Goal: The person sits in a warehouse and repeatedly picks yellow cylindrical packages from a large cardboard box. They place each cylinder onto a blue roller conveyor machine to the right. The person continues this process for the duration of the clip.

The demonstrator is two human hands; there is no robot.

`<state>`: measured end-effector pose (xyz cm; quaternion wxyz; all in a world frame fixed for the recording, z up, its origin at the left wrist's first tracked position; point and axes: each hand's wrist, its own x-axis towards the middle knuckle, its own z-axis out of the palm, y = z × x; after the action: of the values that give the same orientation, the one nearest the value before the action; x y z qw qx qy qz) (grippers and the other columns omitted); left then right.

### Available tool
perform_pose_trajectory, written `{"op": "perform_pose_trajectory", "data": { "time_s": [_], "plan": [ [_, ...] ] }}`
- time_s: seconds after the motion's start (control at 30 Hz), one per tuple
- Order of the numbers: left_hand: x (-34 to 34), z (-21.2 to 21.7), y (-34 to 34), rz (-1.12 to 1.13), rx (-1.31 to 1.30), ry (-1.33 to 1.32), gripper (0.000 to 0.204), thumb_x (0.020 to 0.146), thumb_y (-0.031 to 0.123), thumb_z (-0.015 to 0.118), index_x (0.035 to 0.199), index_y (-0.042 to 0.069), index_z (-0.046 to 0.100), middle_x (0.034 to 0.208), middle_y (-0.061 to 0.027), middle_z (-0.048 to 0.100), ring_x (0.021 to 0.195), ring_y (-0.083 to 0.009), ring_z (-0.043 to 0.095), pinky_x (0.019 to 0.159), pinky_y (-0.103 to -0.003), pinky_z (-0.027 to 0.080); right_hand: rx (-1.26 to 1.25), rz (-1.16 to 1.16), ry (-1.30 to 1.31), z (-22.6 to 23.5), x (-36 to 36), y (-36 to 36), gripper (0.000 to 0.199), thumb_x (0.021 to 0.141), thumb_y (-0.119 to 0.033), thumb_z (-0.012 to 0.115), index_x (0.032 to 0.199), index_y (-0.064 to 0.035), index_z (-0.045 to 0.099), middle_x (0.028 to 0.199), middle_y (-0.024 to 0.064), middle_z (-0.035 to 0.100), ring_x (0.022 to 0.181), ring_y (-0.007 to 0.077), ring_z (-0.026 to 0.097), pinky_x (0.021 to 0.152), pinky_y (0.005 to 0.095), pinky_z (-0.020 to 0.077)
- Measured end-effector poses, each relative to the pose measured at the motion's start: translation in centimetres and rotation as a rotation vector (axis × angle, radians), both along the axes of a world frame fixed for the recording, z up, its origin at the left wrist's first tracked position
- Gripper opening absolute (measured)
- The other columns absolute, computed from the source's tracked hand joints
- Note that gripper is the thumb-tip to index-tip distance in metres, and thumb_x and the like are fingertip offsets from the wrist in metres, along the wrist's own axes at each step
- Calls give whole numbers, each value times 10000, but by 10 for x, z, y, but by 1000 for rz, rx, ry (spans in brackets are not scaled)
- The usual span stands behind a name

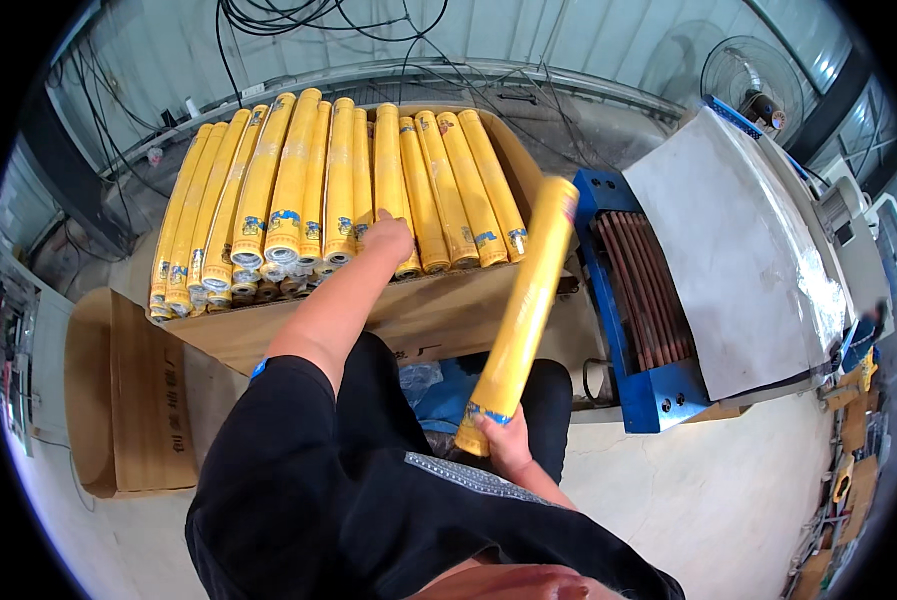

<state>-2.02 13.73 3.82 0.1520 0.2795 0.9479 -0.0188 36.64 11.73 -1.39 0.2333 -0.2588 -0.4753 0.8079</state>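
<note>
My right hand [506,440] is wrapped round the lower end of a long yellow roll [524,315]. This roll is tilted, its upper end leaning away to the right, and it is held apart from the others. My left hand [388,240] reaches into a cardboard box [438,310] and closes on the near end of another yellow roll [389,165]; some of its fingers are hidden. Several similar plastic-wrapped yellow rolls [290,180] lie side by side in layers in the box, with blue printed marks at their near ends.
To the right stands a machine with a blue frame [658,400], dark reddish rods [643,290] and a pale sheet-covered top [738,260]. An open cardboard box [128,400] is on the left floor. A fan [758,90] and hanging black cables [298,15] are at the back.
</note>
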Motion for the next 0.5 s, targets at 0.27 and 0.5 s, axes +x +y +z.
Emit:
{"op": "perform_pose_trajectory", "data": {
  "time_s": [0.27, 0.5],
  "plan": [
    [-16, 3, 0, -61, 71, 159, 774, 882, 538, 510, 1459, 65, 303, 1524, -205, 236, 1446, -335, 87, 1154, -504, 16, 243, 190, -143, 44, -195, 129, 492, 786, -107, 725, 1178, 29, 463, 1000, 101, 620, 851, 165, 611, 735, 324, 523],
    [-30, -35, 26, 156, 439, 167, 600, 935, 324, 445, 1425, 3, 316, 1476, -291, 259, 1416, -430, 97, 1152, -508, 26, 1136, 502, -688, 25, -325, 180, 968, 719, -312, 763, 1460, -14, 215, 1208, 252, 573, 1088, 341, 586, 908, 383, 474]
  ]
}}
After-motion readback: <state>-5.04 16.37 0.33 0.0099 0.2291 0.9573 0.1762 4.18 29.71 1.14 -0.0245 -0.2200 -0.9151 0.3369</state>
